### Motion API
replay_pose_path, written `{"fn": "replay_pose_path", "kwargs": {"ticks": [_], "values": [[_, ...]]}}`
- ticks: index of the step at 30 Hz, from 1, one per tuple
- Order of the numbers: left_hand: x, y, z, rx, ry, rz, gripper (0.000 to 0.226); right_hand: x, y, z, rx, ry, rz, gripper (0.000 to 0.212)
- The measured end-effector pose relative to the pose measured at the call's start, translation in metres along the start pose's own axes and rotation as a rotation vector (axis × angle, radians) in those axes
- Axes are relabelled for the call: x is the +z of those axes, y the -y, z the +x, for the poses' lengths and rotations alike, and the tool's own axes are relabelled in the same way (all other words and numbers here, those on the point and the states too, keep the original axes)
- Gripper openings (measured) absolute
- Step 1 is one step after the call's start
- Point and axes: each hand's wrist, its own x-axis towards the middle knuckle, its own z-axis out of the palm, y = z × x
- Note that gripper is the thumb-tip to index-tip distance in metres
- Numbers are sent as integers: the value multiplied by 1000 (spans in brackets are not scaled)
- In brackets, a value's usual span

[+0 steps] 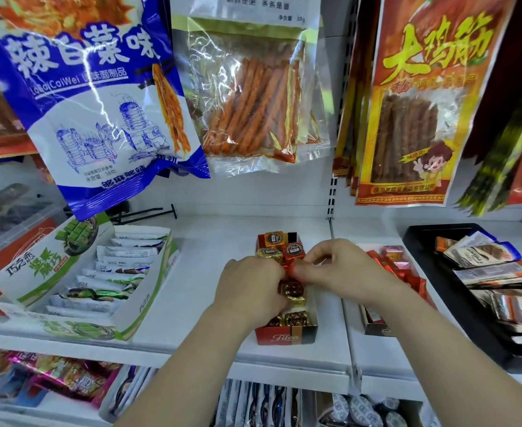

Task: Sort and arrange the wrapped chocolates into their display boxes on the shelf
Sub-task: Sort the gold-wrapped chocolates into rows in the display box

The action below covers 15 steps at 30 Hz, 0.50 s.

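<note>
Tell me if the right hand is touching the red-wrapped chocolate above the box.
Touching. The head view shows the right hand pinching the red-wrapped chocolate between its fingertips, with no gap visible.

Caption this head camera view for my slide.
Left hand and right hand pinch a red-wrapped chocolate over the red display box on the shelf.

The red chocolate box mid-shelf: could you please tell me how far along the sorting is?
Done: gold chocolates sit in rows at the front of the red box, with mixed ones at its back. In hand: the left hand and right hand pinch a red-wrapped chocolate over the box's middle. Left: the neighbouring box on the right holds jumbled red pieces.
</note>
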Motion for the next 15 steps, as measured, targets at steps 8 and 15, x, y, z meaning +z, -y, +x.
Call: {"fn": "replay_pose_path", "kwargs": {"ticks": [8,15], "values": [[-9,4,-1,3,28,-190,43,-12,2,-4,45,-39,310,21],[-29,24,-25,-64,157,-432,34,-2,3,-5,-146,-109,-199,32]]}}
